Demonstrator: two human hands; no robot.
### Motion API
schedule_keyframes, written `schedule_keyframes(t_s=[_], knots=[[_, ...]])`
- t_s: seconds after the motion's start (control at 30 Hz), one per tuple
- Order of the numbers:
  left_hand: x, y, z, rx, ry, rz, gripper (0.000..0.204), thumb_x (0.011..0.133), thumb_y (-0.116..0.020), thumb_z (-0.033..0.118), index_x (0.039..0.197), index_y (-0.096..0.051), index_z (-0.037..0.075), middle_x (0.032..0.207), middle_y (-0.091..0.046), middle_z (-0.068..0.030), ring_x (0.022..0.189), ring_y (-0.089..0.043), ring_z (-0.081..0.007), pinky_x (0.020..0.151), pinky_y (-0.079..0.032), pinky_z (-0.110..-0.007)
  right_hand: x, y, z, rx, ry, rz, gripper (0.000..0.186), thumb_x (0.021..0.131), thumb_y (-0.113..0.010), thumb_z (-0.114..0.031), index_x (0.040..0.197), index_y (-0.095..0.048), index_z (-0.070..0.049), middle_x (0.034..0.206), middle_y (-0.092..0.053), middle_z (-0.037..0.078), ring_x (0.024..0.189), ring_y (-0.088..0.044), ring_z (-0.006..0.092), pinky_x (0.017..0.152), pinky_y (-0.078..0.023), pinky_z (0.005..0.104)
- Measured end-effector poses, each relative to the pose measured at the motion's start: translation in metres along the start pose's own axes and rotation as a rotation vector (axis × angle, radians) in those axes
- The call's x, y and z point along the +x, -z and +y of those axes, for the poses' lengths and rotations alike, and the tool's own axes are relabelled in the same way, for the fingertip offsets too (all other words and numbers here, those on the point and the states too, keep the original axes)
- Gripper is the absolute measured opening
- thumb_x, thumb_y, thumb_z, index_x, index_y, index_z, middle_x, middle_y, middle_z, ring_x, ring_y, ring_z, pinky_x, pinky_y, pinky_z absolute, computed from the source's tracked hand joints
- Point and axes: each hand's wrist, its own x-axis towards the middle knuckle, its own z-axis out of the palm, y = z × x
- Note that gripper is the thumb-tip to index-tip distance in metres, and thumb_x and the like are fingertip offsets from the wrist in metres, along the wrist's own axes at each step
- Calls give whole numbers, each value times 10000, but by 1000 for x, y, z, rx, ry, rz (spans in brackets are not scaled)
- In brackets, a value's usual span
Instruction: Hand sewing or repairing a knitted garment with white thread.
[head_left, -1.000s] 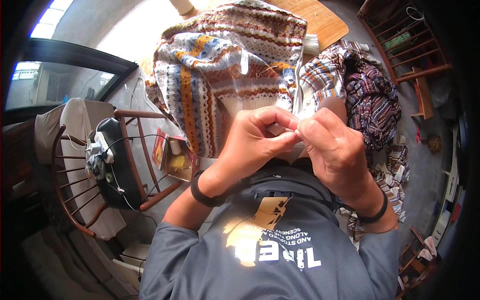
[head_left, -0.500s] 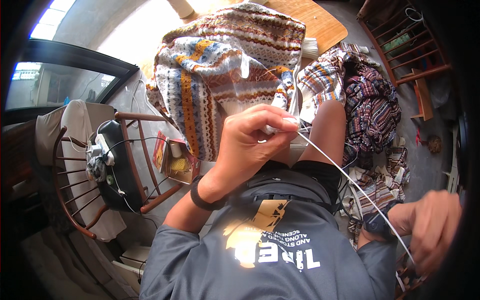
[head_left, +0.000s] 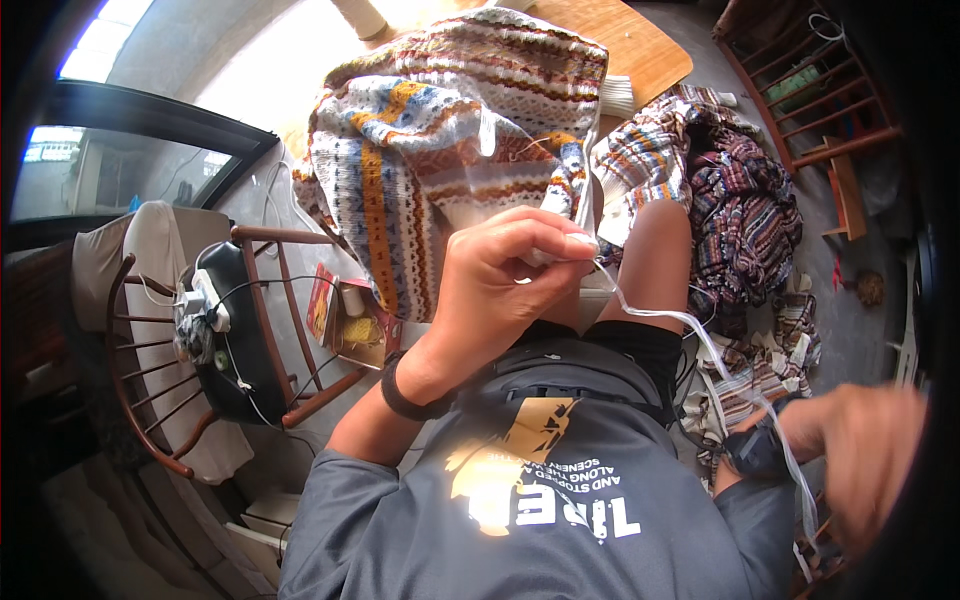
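My left hand (head_left: 510, 270) is raised at the centre in a pinch on the end of a white thread (head_left: 672, 315), with a small white piece at its fingertips. The thread hangs in loose, doubled strands down to the lower right. My right hand (head_left: 865, 460) is out there beside it, smeared by motion, so its grip is unclear. Behind my left hand a patterned knit sweater (head_left: 450, 90), white, mustard, blue and rust, lies draped over the edge of a wooden table (head_left: 655, 45).
Striped knit garments (head_left: 745, 215) are piled right of my legs, with scraps below. A chair (head_left: 135, 370) at left holds a power strip (head_left: 205, 290) with cables; a box with yellow yarn (head_left: 355, 330) is nearby. A wooden slatted frame (head_left: 815, 105) stands upper right.
My right hand has left my left hand and moved down to the right. The thread, taut half a second ago, now hangs slack and wavy. My left hand keeps its pinch.
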Motion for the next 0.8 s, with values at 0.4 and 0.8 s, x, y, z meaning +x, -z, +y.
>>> schedule_keyframes(t_s=[0.4, 0.8], knots=[[-1, -2, 6, 72, -20, -8, 119, 849, -796, -29, 961, -776, 7, 982, -756, -90, 801, -709, -92, 678, -575, -231, 17, 27, 125, -1343, -209, 519, 137, 811, -735, 68, 904, -677, -14, 824, -637, 126, 754, -660, 313, 664, -512, 385], [0, -1, -13, 74, -65, -2, 161, 827, -823, -3, 947, -799, 102, 1157, -623, -84, 927, -672, -134, 651, -562, -230, 26, 61, 152, -1069, -220, 359, 65, 925, -610, 52, 925, -604, -13, 822, -620, 114, 705, -630, 253, 650, -491, 342]])
